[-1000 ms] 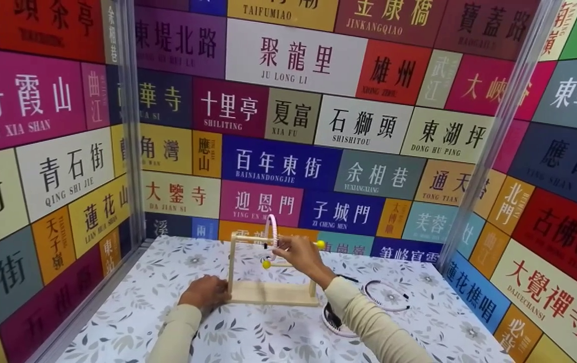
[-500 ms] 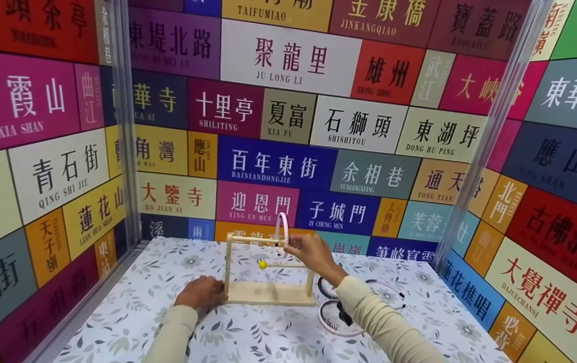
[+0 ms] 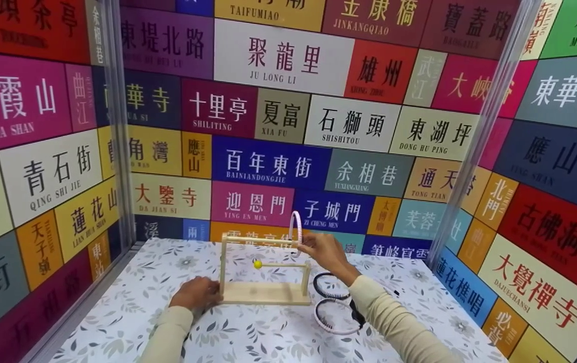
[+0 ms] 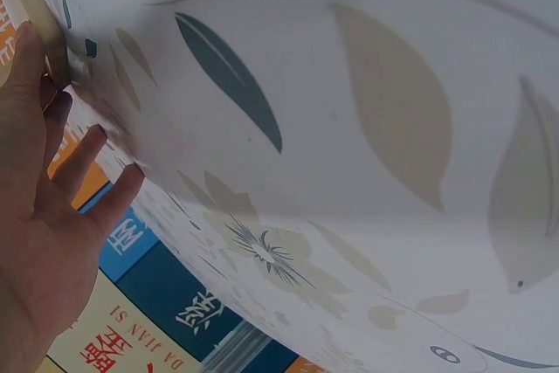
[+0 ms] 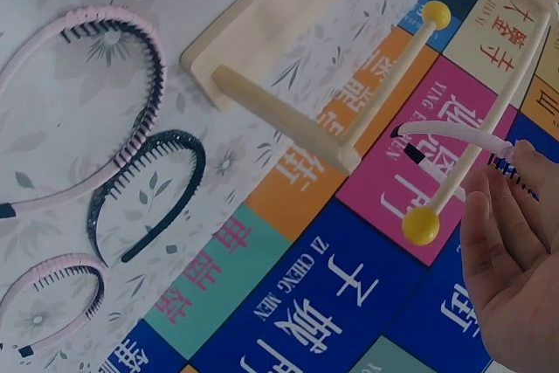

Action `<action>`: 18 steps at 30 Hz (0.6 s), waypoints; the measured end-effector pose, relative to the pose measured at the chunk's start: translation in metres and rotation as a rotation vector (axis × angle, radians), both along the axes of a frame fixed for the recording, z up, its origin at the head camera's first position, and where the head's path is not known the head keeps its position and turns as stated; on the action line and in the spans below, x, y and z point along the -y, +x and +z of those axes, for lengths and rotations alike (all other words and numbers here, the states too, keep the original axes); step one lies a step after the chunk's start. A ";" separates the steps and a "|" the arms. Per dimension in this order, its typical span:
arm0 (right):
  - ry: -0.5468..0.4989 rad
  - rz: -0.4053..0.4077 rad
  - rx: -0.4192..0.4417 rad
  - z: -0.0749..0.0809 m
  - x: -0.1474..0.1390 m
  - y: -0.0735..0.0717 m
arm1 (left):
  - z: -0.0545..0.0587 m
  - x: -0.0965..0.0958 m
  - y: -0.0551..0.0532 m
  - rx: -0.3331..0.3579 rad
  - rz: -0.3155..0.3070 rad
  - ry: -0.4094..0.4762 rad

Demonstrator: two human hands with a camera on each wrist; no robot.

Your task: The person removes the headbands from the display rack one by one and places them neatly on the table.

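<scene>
A wooden stand [image 3: 263, 293] has a base, posts and two horizontal rods tipped with yellow balls. In the right wrist view, the upper rod's ball [image 5: 421, 226] lies near my right hand and the lower rod's ball [image 5: 435, 14] is farther off. My right hand [image 3: 326, 252] pinches a pink-and-white toothed headband [image 3: 296, 228], which straddles the upper rod close to its ball end, black tips showing in the right wrist view. At the base's left end, my left hand [image 3: 195, 293] holds the wood by thumb and index finger, its other fingers [image 4: 118, 198] spread.
Right of the stand lie a black headband [image 3: 329, 286] and a pink one [image 3: 336, 316]; a further pink headband [image 5: 57, 268] shows in the right wrist view. Leaf-patterned cloth covers the table [image 3: 248, 338]. Sign-printed panels [image 3: 263, 161] stand behind it.
My right hand has slid the headband rightward along the upper rod, from near its middle toward the ball end. My left hand stays at the base while the head view shifts slightly.
</scene>
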State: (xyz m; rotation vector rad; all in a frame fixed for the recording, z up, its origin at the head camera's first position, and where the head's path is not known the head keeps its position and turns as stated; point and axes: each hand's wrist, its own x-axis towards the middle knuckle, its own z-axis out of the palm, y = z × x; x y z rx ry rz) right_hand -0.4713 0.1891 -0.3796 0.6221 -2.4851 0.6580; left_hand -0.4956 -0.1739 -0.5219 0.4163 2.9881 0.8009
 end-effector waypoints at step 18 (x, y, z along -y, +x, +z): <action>-0.043 -0.057 -0.009 0.002 -0.041 0.006 | -0.006 0.002 -0.010 0.031 -0.005 0.009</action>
